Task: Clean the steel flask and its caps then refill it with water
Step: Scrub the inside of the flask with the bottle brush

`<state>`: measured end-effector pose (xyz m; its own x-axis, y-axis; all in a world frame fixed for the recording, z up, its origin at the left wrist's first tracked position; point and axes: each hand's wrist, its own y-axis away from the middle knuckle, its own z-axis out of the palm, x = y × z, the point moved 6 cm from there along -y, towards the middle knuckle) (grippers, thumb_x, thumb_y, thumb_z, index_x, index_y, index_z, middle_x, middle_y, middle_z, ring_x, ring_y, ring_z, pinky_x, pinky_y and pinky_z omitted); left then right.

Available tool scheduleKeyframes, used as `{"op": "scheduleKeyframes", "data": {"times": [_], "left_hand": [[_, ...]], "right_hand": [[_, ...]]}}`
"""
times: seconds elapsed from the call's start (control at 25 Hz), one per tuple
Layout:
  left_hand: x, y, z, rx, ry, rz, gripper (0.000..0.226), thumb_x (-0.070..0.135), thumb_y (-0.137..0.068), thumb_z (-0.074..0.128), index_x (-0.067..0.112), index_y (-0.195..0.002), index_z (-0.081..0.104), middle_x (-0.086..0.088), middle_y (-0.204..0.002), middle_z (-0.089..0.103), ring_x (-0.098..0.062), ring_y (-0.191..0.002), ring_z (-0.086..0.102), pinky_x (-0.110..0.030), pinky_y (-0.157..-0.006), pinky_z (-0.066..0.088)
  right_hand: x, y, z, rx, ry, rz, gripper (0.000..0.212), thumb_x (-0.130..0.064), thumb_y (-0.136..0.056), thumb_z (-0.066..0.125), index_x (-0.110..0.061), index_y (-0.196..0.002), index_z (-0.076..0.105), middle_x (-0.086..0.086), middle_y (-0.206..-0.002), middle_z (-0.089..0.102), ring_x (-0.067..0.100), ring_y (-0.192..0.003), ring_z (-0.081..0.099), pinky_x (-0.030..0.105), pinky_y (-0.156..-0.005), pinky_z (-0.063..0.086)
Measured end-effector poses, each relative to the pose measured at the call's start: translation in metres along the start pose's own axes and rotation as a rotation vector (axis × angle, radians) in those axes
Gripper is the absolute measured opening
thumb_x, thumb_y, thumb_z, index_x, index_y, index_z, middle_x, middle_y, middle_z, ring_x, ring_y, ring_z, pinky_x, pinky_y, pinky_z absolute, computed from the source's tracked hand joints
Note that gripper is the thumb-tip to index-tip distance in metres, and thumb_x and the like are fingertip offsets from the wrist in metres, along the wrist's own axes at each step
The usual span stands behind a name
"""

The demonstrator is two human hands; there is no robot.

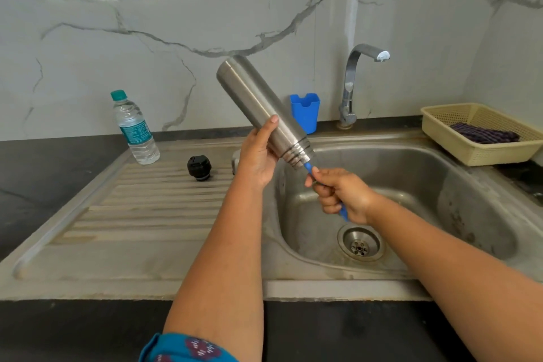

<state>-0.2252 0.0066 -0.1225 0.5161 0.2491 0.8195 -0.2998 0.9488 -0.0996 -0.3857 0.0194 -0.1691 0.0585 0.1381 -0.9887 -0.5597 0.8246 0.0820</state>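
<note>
My left hand [258,153] grips the uncapped flask [261,110]; my right hand [340,195] grips the inserted brush handle [308,168]. Black cap [199,167] unwashed, refilling pending, I judge.

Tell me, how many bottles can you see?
2: the steel flask, held tilted over the sink by the left hand, and a plastic water bottle standing on the draining board.

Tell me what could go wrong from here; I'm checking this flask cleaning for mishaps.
1. The left hand holds the tilted flask near its mouth only, over the sink; a wet flask could slip and drop.
2. The right hand grips the blue brush handle entering the flask; hard strokes might splash water out.
3. The black cap sits loose on the draining board; an elbow might knock it.
</note>
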Motion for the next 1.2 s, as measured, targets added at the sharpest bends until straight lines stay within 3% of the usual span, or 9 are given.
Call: {"op": "scheduleKeyframes", "data": {"times": [0.08, 0.2, 0.36, 0.44, 0.6, 0.68, 0.92, 1.12, 1.2], "left_hand": [[-0.001, -0.002, -0.005, 0.097, -0.072, 0.012, 0.057, 0.033, -0.084, 0.076, 0.005, -0.126, 0.050, -0.013, -0.118, 0.067, -0.024, -0.106, 0.067, -0.043, -0.092, 0.057], [-0.005, -0.001, -0.001, 0.168, -0.287, 0.054, 0.047, 0.039, -0.084, 0.075, 0.012, -0.115, 0.054, -0.004, -0.107, 0.069, -0.017, -0.100, 0.069, -0.032, -0.077, 0.060], [-0.010, 0.001, 0.003, 0.147, -0.278, 0.064, 0.058, 0.041, -0.079, 0.079, 0.012, -0.125, 0.056, -0.003, -0.113, 0.069, -0.013, -0.102, 0.069, -0.032, -0.087, 0.058], [-0.010, -0.002, 0.006, 0.120, -0.239, 0.058, 0.059, 0.035, -0.078, 0.081, 0.011, -0.127, 0.056, -0.004, -0.114, 0.069, -0.015, -0.102, 0.069, -0.036, -0.092, 0.057], [-0.023, -0.001, 0.026, 0.036, -0.145, 0.008, 0.068, 0.022, -0.079, 0.081, 0.006, -0.134, 0.044, -0.014, -0.120, 0.065, -0.020, -0.100, 0.068, -0.034, -0.080, 0.057], [-0.032, -0.003, 0.045, -0.014, -0.067, -0.034, 0.067, 0.021, -0.082, 0.076, 0.002, -0.135, 0.041, -0.021, -0.124, 0.062, -0.021, -0.097, 0.066, -0.034, -0.077, 0.057], [-0.045, -0.001, 0.094, 0.005, 0.027, -0.087, 0.042, 0.028, -0.083, 0.078, 0.015, -0.117, 0.057, -0.002, -0.098, 0.069, -0.015, -0.084, 0.068, -0.035, -0.080, 0.056], [-0.041, -0.008, 0.101, -0.151, -0.061, -0.110, 0.059, 0.019, -0.079, 0.080, 0.005, -0.129, 0.051, -0.007, -0.097, 0.069, -0.019, -0.083, 0.068, -0.035, -0.073, 0.056], [-0.047, -0.010, 0.104, -0.122, -0.105, -0.118, 0.065, 0.013, -0.082, 0.078, 0.010, -0.135, 0.040, -0.008, -0.106, 0.067, -0.019, -0.085, 0.068, -0.041, -0.081, 0.057]], "right_hand": [[0.002, 0.002, 0.007, 0.065, 0.074, -0.038, 0.034, -0.029, -0.103, 0.042, -0.013, -0.079, 0.060, -0.005, -0.050, 0.029, 0.008, -0.038, 0.025, 0.021, -0.042, 0.022], [-0.021, 0.005, -0.007, 0.477, 1.136, -0.306, 0.031, -0.033, -0.102, 0.040, -0.012, -0.093, 0.061, 0.005, -0.070, 0.059, 0.026, -0.062, 0.055, 0.032, -0.056, 0.035], [-0.039, 0.010, -0.004, 0.639, 1.404, -0.412, 0.030, -0.031, -0.102, 0.040, -0.009, -0.106, 0.060, 0.010, -0.093, 0.062, 0.033, -0.074, 0.060, 0.034, -0.057, 0.039], [-0.035, 0.010, 0.001, 0.589, 1.272, -0.442, 0.031, -0.030, -0.102, 0.040, -0.008, -0.100, 0.062, 0.007, -0.079, 0.060, 0.030, -0.067, 0.058, 0.032, -0.057, 0.037], [-0.008, 0.004, -0.007, 0.251, -0.049, -0.097, 0.038, -0.031, -0.103, 0.041, -0.004, -0.093, 0.066, -0.003, -0.053, 0.030, 0.007, -0.039, 0.026, 0.020, -0.039, 0.023], [-0.017, 0.007, -0.020, 0.326, 0.030, -0.149, 0.038, -0.031, -0.103, 0.042, -0.005, -0.087, 0.066, -0.005, -0.049, 0.033, 0.007, -0.038, 0.027, 0.021, -0.040, 0.024], [-0.058, 0.029, -0.043, 0.800, 1.324, -0.385, 0.032, -0.035, -0.101, 0.038, -0.012, -0.085, 0.054, 0.000, -0.061, 0.048, 0.028, -0.053, 0.044, 0.030, -0.047, 0.024], [-0.034, 0.018, -0.058, 0.142, -0.320, 0.056, 0.034, -0.034, -0.100, 0.042, -0.012, -0.080, 0.058, -0.005, -0.053, 0.027, 0.009, -0.040, 0.024, 0.022, -0.036, 0.022], [-0.035, 0.022, -0.074, 0.272, -0.004, -0.019, 0.037, -0.037, -0.101, 0.040, -0.012, -0.080, 0.059, -0.003, -0.053, 0.035, 0.013, -0.041, 0.032, 0.025, -0.040, 0.029]]}}
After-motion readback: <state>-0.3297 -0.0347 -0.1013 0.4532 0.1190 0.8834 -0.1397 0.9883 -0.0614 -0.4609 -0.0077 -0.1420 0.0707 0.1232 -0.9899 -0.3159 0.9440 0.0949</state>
